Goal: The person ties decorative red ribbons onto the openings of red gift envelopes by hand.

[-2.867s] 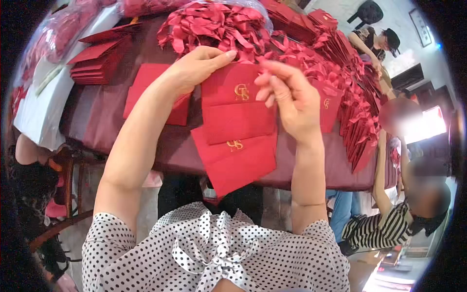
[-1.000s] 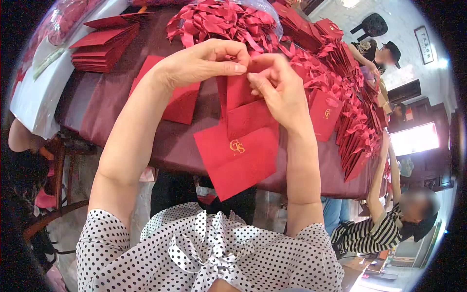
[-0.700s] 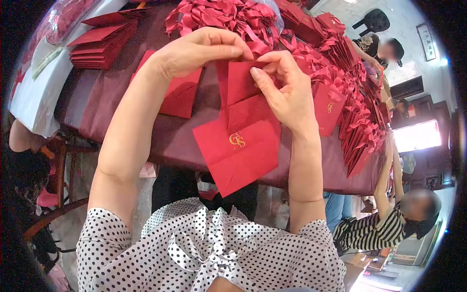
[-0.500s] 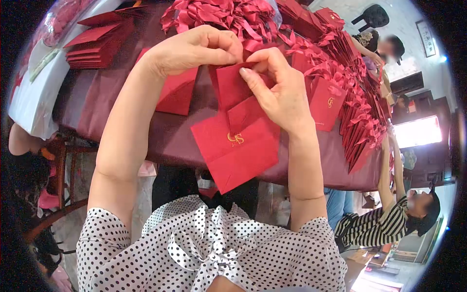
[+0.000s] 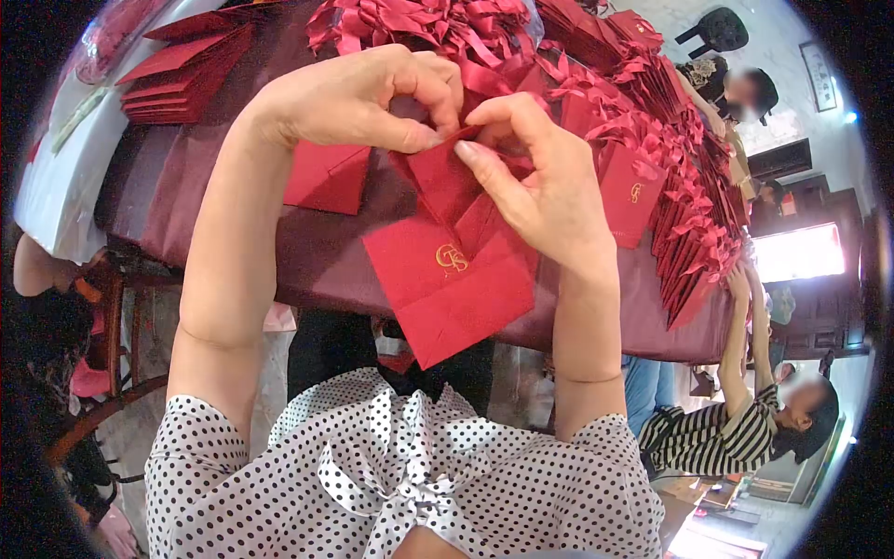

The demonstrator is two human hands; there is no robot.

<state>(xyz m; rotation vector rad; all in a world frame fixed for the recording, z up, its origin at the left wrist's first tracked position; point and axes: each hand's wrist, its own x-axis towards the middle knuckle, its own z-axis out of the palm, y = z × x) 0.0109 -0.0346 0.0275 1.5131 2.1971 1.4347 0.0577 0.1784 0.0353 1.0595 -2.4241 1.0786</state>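
Both hands meet over the table at the top of a small red paper bag (image 5: 445,179), its folded panels facing me. My left hand (image 5: 391,98) is closed in a pinch at the bag's upper edge; the fingertips partly hide what lies between them. From the other side, my right hand (image 5: 535,177) grips that edge between thumb and forefinger. Just below lies a flat red bag (image 5: 456,303) with gold lettering, reaching over the table's front edge. Another red bag (image 5: 328,175) rests under my left forearm.
A heap of red ribbons (image 5: 419,28) is at the back. Rows of ribboned red bags (image 5: 689,233) line the right side, and folded red bags (image 5: 186,79) stack at left on the maroon tablecloth (image 5: 158,200). A person in stripes (image 5: 726,424) reaches in at right.
My left thumb has come down and out to the bag's edge, and my left hand's pinch has shifted slightly. The held bag's panels have tilted a little. The flat bag has barely moved.
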